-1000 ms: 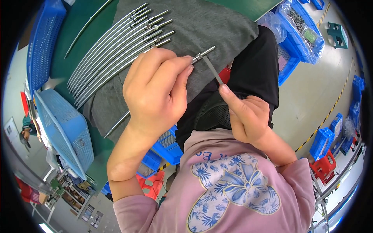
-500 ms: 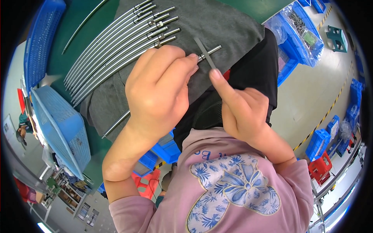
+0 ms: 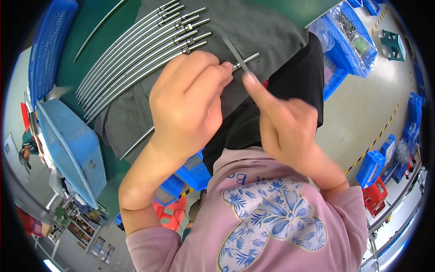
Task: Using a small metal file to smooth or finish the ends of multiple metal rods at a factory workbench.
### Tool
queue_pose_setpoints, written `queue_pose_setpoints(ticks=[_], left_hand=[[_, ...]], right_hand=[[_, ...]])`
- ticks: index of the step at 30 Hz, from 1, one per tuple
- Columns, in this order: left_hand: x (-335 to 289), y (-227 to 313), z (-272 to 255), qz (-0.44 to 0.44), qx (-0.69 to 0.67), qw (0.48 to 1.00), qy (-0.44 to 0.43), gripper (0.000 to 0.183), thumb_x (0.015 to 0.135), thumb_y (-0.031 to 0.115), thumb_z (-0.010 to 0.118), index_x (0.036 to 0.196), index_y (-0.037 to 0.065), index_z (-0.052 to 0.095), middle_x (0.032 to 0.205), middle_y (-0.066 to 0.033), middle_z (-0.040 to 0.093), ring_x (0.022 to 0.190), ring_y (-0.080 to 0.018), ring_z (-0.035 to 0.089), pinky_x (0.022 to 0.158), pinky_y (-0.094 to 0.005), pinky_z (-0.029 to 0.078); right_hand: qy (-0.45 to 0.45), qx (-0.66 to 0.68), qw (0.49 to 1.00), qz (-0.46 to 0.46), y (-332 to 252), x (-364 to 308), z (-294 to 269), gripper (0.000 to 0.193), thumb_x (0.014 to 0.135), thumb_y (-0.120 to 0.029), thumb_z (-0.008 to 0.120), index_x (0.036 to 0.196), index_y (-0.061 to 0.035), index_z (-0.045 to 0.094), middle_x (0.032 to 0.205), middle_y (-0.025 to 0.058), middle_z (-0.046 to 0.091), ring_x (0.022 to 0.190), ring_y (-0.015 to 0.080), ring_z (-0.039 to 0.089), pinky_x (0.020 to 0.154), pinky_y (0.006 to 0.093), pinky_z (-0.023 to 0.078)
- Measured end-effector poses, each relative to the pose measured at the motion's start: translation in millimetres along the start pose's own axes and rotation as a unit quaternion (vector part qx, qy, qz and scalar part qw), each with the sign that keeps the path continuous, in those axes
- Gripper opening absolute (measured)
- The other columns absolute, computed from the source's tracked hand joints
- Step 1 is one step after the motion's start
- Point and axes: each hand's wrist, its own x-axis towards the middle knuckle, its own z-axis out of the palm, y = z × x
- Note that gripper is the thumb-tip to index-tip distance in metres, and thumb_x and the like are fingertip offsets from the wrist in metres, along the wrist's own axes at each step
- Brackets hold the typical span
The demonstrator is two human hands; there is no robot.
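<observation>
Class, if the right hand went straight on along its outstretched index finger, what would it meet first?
Beyond the flat grey strip in the right hand, probably the metal rod close to the left hand's fingertips; depth is unclear.

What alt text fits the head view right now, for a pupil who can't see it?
A person's left hand grips a metal rod while the right hand holds a thin, flat grey strip across it near one end. Beyond, similar rods lie side by side across a dark grey cloth and green table.
</observation>
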Motion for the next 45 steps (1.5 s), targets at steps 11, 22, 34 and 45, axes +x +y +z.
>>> queue_pose_setpoints(ticks=[11,22,34,45], left_hand=[[1.0,-0.2,-3.7,-0.036,0.0,0.999,-0.018,0.025,0.06,-0.005,0.075,0.083,0.003,0.066,0.077,-0.0055,0.057,0.067,-0.0233,0.056,0.056,-0.0324,0.045],[-2.6,2.9,-2.1,0.05,0.066,0.996,0.025,0.025,0.062,-0.007,0.072,0.086,0.0,0.069,0.078,-0.0075,0.059,0.063,-0.0214,0.055,0.053,-0.0301,0.045],[3.2,1.5,0.1,-0.075,0.014,0.997,0.014,0.016,0.067,-0.003,0.073,0.08,0.003,0.065,0.076,-0.0061,0.056,0.065,-0.0227,0.054,0.056,-0.0326,0.043],[1.4,2.6,0.4,-0.081,-0.021,0.996,0.018,0.018,0.065,-0.004,0.074,0.079,0.003,0.065,0.074,-0.0061,0.055,0.066,-0.0238,0.054,0.056,-0.0332,0.043]], right_hand=[[0.056,0.021,0.997,-0.052,29.6,-58.5,10.7,0.061,0.055,0.005,0.057,0.115,0.0011,0.066,0.05,-0.0008,0.029,0.038,0.0141,0.031,0.039,0.0288,0.028],[0.057,0.072,0.995,-0.035,25.4,-62.0,8.2,0.061,0.056,0.006,0.056,0.117,0.0022,0.065,0.049,-0.0005,0.03,0.037,0.0143,0.031,0.039,0.0288,0.027],[0.069,0.047,0.995,-0.048,19.0,-26.1,5.6,0.061,0.057,0.006,0.057,0.117,0.0021,0.065,0.049,-0.0005,0.03,0.037,0.0136,0.031,0.039,0.029,0.027],[0.042,0.032,0.997,-0.059,17.5,-26.7,5.4,0.062,0.055,0.004,0.057,0.116,0.0006,0.066,0.049,-0.0009,0.029,0.037,0.0138,0.032,0.039,0.029,0.027]])
